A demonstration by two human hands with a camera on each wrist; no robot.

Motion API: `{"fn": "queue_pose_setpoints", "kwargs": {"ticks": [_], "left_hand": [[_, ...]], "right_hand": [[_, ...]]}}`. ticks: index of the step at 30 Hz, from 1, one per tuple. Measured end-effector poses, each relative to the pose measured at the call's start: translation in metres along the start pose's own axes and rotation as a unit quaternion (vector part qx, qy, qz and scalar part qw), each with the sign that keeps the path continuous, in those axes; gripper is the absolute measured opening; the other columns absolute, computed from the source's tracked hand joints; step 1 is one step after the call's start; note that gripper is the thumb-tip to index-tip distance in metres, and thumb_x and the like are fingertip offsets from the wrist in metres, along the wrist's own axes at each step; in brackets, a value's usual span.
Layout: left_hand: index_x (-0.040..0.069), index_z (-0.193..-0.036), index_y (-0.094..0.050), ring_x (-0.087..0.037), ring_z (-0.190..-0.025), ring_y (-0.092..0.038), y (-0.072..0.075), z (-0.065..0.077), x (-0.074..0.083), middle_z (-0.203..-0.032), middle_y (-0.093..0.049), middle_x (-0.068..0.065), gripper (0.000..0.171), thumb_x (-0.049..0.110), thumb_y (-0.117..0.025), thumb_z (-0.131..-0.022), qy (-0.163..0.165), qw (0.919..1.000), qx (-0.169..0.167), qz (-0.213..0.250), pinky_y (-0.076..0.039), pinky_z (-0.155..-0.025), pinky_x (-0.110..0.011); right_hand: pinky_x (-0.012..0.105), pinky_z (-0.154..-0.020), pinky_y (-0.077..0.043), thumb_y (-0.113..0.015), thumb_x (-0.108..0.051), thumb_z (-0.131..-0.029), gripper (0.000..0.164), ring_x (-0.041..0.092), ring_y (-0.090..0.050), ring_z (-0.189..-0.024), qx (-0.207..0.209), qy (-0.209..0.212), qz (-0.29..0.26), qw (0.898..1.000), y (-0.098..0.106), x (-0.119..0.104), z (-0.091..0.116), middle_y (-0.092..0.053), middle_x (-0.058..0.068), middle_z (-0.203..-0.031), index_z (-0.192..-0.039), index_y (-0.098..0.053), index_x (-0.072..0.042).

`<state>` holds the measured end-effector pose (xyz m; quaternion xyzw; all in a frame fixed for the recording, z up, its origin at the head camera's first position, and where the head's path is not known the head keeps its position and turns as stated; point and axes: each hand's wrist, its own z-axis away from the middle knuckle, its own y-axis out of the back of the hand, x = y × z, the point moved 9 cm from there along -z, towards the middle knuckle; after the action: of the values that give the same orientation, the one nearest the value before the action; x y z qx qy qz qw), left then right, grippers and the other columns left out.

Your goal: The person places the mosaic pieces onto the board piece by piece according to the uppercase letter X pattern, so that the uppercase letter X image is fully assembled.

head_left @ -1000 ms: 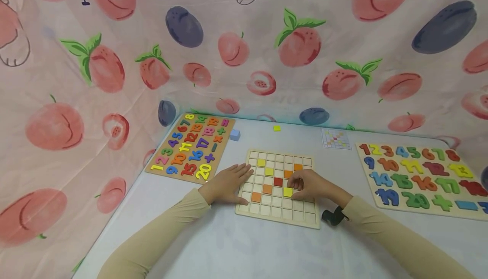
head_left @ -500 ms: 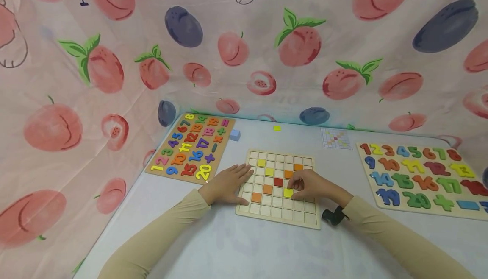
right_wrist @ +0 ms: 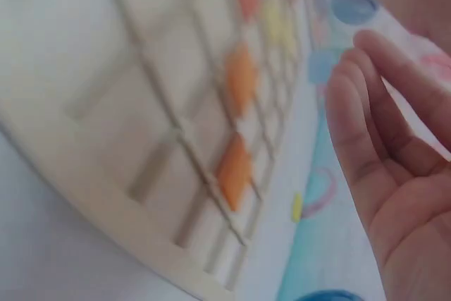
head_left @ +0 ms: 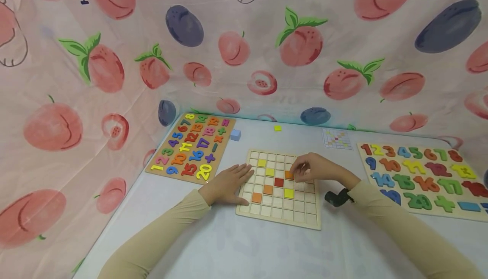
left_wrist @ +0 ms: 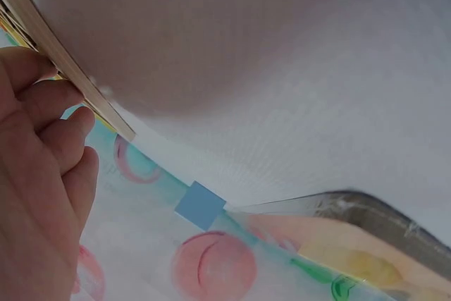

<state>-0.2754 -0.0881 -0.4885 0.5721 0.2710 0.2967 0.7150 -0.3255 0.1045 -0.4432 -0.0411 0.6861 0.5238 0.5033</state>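
Observation:
A square wooden grid board lies on the white table. Along its left edge rests my left hand, fingers spread; its fingertips meet the board's edge in the left wrist view. A red tile, a yellow tile and several other yellow and orange tiles sit in its cells. My right hand hovers over the board's right side, hiding the upper right cells. The right wrist view shows this hand with fingers loosely bent and nothing held, beside an orange tile.
Behind the board lie a loose yellow tile and a light blue cube. A printed pattern card is at the back right. Number puzzle boards flank the grid, one at left, another at right. Fruit-print cloth hangs behind.
My right hand has let go of the yellow tile, which stays in its cell, and has moved up and slightly right over the board. The left hand has stayed in place.

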Motion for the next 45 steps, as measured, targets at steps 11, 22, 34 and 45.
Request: {"fn": "queue_pose_setpoints", "kwargs": {"ticks": [11, 22, 34, 45], "left_hand": [[0.013, -0.151, -0.019, -0.021, -0.147, -0.017, 0.0, -0.001, -0.003, -0.158, -0.018, -0.005, 0.1, 0.074, -0.049, -0.079, 0.008, 0.9999, -0.01, 0.0, -0.017, -0.121, -0.034], [0.012, -0.151, -0.018, -0.021, -0.147, -0.016, 0.0, 0.002, -0.001, -0.158, -0.018, -0.006, 0.099, 0.072, -0.051, -0.079, 0.007, 0.9997, -0.014, 0.018, -0.016, -0.121, -0.034], [0.014, -0.152, -0.016, -0.02, -0.147, -0.013, -0.003, 0.0, -0.003, -0.159, -0.015, -0.004, 0.1, 0.072, -0.052, -0.079, 0.012, 0.9994, -0.016, 0.03, -0.014, -0.122, -0.033], [0.015, -0.152, -0.016, -0.019, -0.147, -0.014, -0.006, 0.001, -0.003, -0.159, -0.014, -0.003, 0.1, 0.073, -0.05, -0.078, 0.015, 0.9996, -0.014, 0.02, -0.015, -0.121, -0.033]], "right_hand": [[0.023, -0.08, -0.055, -0.071, -0.01, -0.083, 0.03, 0.012, -0.063, -0.086, 0.012, -0.002, -0.048, 0.999, 0.049, 0.009, -0.035, -0.064, 0.027, -0.103, -0.108, -0.065, 0.005], [0.034, -0.086, -0.056, -0.071, -0.015, -0.083, 0.036, 0.02, -0.064, -0.093, 0.06, -0.044, -0.036, 0.997, 0.078, 0.042, -0.084, -0.064, 0.026, -0.111, -0.112, -0.064, 0.005], [0.046, -0.094, -0.05, -0.068, -0.004, -0.083, 0.038, 0.037, -0.058, -0.105, 0.116, -0.085, -0.04, 0.989, 0.086, 0.067, -0.12, -0.058, 0.03, -0.118, -0.117, -0.059, 0.011], [0.05, -0.096, -0.048, -0.07, -0.001, -0.08, 0.039, 0.04, -0.057, -0.105, 0.155, -0.08, -0.034, 0.984, 0.086, 0.092, -0.135, -0.058, 0.03, -0.115, -0.116, -0.059, 0.011]]}}
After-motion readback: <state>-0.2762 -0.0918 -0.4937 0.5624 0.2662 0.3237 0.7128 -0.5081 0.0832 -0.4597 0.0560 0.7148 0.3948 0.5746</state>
